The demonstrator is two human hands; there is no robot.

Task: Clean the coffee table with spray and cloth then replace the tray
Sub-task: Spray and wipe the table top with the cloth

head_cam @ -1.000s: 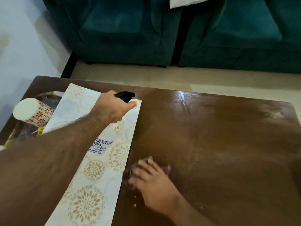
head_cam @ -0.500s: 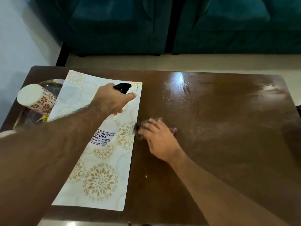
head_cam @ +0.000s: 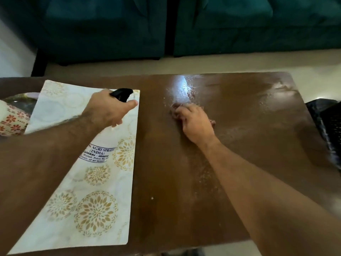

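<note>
My left hand [head_cam: 107, 109] grips a white spray bottle [head_cam: 100, 148] by its black trigger head [head_cam: 121, 93], held over a white mat with gold flower prints [head_cam: 88, 200]. My right hand [head_cam: 193, 121] presses flat on a dark reddish cloth [head_cam: 175, 106], mostly hidden under the fingers, on the brown coffee table [head_cam: 249, 145]. Wet streaks and droplets shine on the table top beyond and to the right of the cloth. The tray is at the far left [head_cam: 20, 102], largely hidden by the mat and my arm.
A white cup with red flower prints [head_cam: 11, 121] stands at the left edge on the tray. A teal sofa [head_cam: 239, 24] runs behind the table. A black mesh object [head_cam: 330, 122] sits off the table's right edge.
My right hand has slid the cloth away from me and to the right, from beside the mat toward the wet patch. My left hand holds the bottle in about the same place.
</note>
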